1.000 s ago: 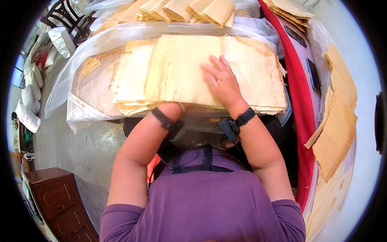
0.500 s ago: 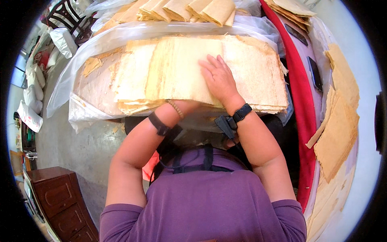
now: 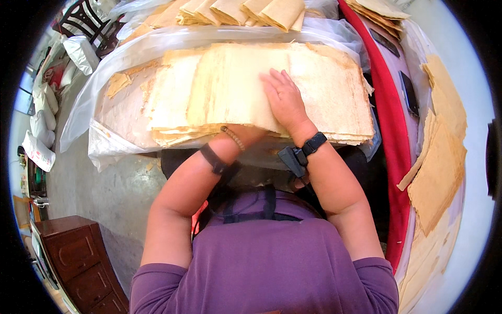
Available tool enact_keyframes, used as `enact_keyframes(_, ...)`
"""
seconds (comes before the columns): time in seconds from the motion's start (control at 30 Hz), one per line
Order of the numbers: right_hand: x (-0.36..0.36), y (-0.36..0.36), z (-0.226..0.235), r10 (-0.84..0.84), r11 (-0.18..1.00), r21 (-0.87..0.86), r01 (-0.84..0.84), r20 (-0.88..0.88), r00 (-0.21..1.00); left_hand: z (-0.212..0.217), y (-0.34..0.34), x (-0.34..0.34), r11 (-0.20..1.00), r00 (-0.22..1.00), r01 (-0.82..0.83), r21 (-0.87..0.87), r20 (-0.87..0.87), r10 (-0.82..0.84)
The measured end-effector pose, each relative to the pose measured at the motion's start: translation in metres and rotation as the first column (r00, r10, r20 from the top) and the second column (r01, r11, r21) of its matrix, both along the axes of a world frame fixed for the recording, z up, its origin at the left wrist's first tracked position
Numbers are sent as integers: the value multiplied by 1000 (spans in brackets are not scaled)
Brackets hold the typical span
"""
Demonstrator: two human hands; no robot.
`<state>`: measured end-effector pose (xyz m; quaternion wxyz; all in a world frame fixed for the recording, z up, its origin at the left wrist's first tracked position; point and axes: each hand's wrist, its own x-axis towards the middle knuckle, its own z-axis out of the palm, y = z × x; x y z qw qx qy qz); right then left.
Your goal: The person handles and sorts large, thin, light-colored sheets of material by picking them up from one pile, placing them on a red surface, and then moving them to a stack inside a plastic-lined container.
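Note:
A thick stack of thin tan sheets (image 3: 324, 89) lies on a clear plastic sheet (image 3: 104, 141) in front of me. My right hand (image 3: 285, 99) rests flat on top of the stack near its middle, fingers stretched out and pointing away from me. My left hand (image 3: 247, 136) reaches under the stack's near edge. Only its wrist shows, with a bead bracelet and a black band. Its fingers are hidden beneath the sheets. A smaller, offset pile of the same sheets (image 3: 167, 99) lies to the left, partly under the main stack.
Folded tan sheets (image 3: 251, 10) are piled at the back. More sheets (image 3: 439, 167) lie spread at the right, beyond a red cloth strip (image 3: 392, 136). A brown wooden cabinet (image 3: 73, 261) stands lower left on the grey floor (image 3: 104, 193). White bags (image 3: 42, 120) lie at far left.
My left wrist has drawn back a little from under the stack, so the bead bracelet now shows. My right hand stays flat on top, shifted only slightly.

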<state>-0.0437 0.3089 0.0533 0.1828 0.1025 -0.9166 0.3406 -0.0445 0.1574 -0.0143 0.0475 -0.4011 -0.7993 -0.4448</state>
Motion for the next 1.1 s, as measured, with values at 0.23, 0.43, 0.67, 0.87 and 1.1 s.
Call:
enact_keyframes(0.23, -5, 8, -13, 17, 1000, -5, -17, -81, 997, 23, 8, 34, 948, 947, -194, -252, -302, 114)
enact_keyframes(0.43, -3, 4, -14, -15, 999, 43, 19, -84, 996, 110, -30, 71, 791, 986, -60, -608, -162, -50)
enact_keyframes(0.67, 2, -3, -18, -70, 982, 167, 90, -120, 990, 176, -74, 30, 905, 993, -117, -408, -73, 96)
enact_keyframes(0.87, 8, -10, -9, -81, 966, 237, 107, -115, 990, 110, -49, -116, 879, 949, -259, -400, -276, 153)
enact_keyframes(1.1, 10, -12, -7, -131, 940, 316, 130, -19, 991, 90, -22, -180, 634, 916, -400, -661, -303, 262)
